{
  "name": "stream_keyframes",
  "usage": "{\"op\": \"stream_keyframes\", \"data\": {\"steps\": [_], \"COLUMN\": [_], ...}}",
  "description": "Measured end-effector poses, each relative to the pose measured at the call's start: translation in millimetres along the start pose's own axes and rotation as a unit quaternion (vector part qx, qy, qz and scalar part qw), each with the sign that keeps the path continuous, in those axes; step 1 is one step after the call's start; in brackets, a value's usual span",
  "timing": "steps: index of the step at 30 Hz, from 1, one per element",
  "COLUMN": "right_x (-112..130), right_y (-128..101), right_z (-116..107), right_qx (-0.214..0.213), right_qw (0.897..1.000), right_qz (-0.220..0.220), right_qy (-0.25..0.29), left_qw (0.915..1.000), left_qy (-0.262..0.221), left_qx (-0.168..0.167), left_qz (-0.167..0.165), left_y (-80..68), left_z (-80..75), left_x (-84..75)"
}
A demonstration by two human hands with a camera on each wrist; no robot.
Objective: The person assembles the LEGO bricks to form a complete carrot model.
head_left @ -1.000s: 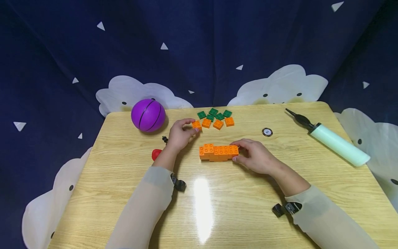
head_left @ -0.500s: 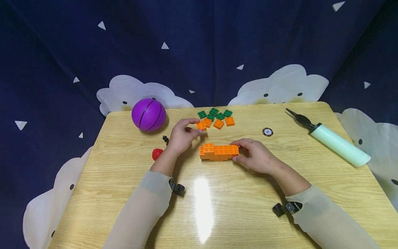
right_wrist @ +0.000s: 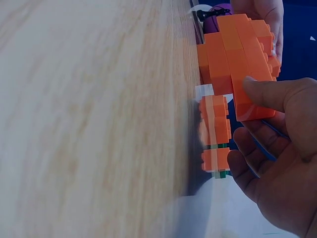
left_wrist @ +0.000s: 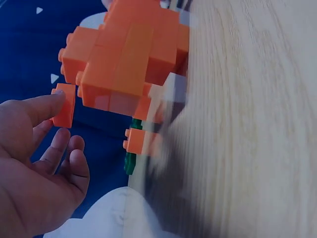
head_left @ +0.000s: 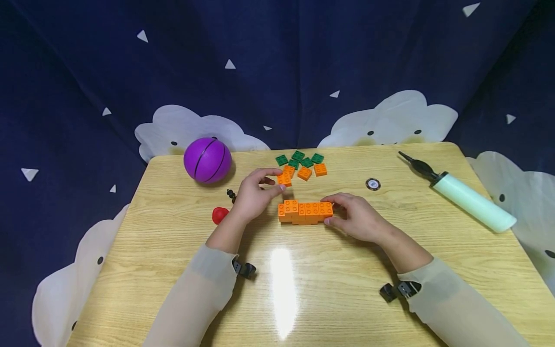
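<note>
Between thumb and fingers my left hand (head_left: 256, 195) pinches a single orange toy brick (head_left: 284, 180), raised off the table; the left wrist view shows this brick (left_wrist: 64, 105) with its studs toward the palm. An assembled block of orange bricks (head_left: 305, 213) is in front of me, with one brick sitting higher at its left. My right hand (head_left: 357, 219) grips the right end of that block, thumb on the near side, as the right wrist view of the block (right_wrist: 237, 64) shows. Behind the held brick lie loose orange bricks (head_left: 305, 173) and several green bricks (head_left: 297, 155).
A purple ball (head_left: 207, 160) stands at the back left. Left of my left arm lie a red object (head_left: 219, 215) and a small black beaded piece (head_left: 231, 193), partly hidden. A round chip (head_left: 373, 184) and a pale green hand pump (head_left: 472, 200) are on the right.
My left hand has lifted the orange brick from the row and carried it right and slightly nearer to the assembled block. The right hand and the block have stayed in place.
</note>
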State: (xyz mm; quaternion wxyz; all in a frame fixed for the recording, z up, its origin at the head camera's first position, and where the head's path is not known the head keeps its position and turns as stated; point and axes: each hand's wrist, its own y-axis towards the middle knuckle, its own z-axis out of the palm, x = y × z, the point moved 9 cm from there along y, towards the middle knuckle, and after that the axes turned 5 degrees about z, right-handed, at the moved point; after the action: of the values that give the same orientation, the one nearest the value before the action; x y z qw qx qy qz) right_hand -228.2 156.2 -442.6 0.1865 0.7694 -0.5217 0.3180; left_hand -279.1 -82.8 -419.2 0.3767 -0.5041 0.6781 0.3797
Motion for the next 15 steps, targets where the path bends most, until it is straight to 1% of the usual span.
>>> {"op": "stream_keyframes", "data": {"steps": [5, 10, 15], "right_x": [0.8, 1.2, 0.6], "right_y": [-0.1, -0.4, -0.9], "right_z": [-0.1, -0.4, -0.3], "right_qx": [-0.001, -0.001, -0.001], "right_qw": [1.000, 1.000, 1.000], "right_qz": [-0.003, -0.008, -0.007], "right_qy": [0.001, 0.001, -0.006], "left_qw": [0.9999, 0.9999, 0.9997], "left_qy": [-0.007, -0.009, -0.009], "left_qx": [-0.001, 0.011, 0.022], "left_qz": [0.015, 0.008, 0.010], "left_y": [-4.9, -10.9, -15.8], "left_z": [-0.6, 2.6, 7.0], "left_x": [-9.9, -15.1, -19.2]}}
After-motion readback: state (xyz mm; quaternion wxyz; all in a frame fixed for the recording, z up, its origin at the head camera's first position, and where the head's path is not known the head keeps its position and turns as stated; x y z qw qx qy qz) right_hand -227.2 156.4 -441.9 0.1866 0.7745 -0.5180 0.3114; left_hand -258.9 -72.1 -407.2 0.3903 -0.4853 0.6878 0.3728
